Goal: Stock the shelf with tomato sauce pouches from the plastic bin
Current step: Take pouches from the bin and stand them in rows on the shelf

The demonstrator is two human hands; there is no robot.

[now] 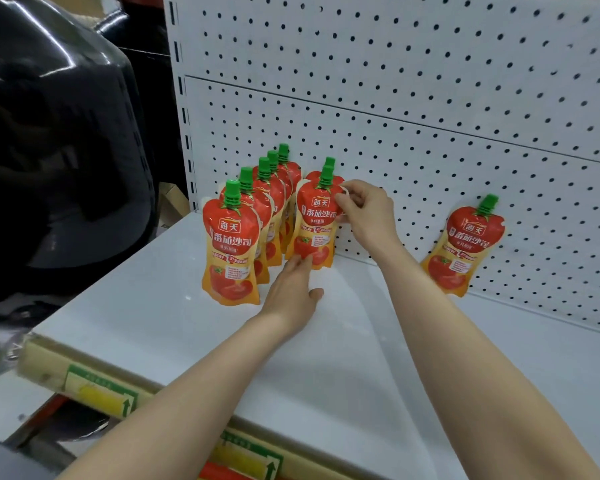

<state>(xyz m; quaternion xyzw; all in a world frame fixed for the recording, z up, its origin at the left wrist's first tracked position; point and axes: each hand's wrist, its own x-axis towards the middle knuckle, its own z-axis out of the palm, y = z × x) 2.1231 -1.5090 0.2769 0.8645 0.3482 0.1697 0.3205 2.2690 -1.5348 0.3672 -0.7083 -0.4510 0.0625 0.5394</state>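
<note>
Starting at the left, past the dark glossy bulk (49, 133) that is crowding the shelf end, we are looking at a row of pouches (231, 244) standing in single file on the white shelf (326, 358), running from near its front edge back toward the pegboard (430, 98). Each one is showing a red top, an orange-yellow lower half with a tomato picture, white lettering and a ribbed green cap (232, 194). Just beside that file we are setting the second-row pouch (314, 226) upright in front of another whose cap is only peeking out behind it. Our left hand (291, 289) is lying low with fingers fairly straight, the tips touching the pouch's base, while our right hand (364, 209) is pinching its upper right shoulder just below the spout. The two hands are thus apart, one at the foot and one at the top of the same pouch. We are judging these pouches to be light, soft-walled and a little slick: the film is likely giving under a squeeze and the filled belly is making them prone to topple. The stiffer sealed edge near the spout and the flat base are therefore looking like the sensible places to hold them, not the bulging middle. Further right, well apart, a leaning pouch (465, 247) is resting tilted against the pegboard. The plastic bin is not showing in this view.
</note>
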